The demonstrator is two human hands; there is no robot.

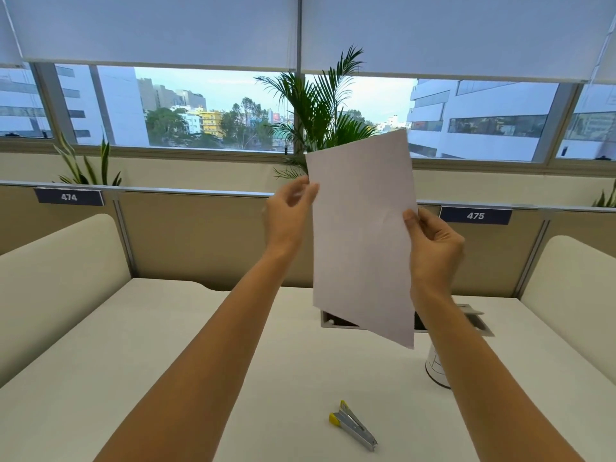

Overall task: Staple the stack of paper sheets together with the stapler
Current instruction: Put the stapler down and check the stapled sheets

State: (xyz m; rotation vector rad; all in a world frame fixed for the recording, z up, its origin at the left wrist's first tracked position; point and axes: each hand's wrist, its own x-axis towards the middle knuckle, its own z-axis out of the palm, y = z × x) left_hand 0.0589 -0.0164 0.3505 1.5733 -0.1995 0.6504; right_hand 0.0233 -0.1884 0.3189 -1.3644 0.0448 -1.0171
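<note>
A stack of white paper sheets point(361, 235) is held up in the air above the desk, upright and slightly tilted. My left hand point(288, 216) pinches its upper left edge with thumb and fingertips. My right hand point(433, 243) grips its right edge at mid height, thumb on the front. A small silver stapler with yellow ends point(353, 425) lies flat on the white desk point(166, 345) near the front edge, below and between my arms, touched by neither hand.
A white cylindrical cup point(436, 368) stands on the desk, partly behind my right forearm. A grey cable box point(473, 320) with its lid open is set into the desk behind the paper. Beige partitions with signs 474 and 475 enclose the desk; potted plants stand behind them.
</note>
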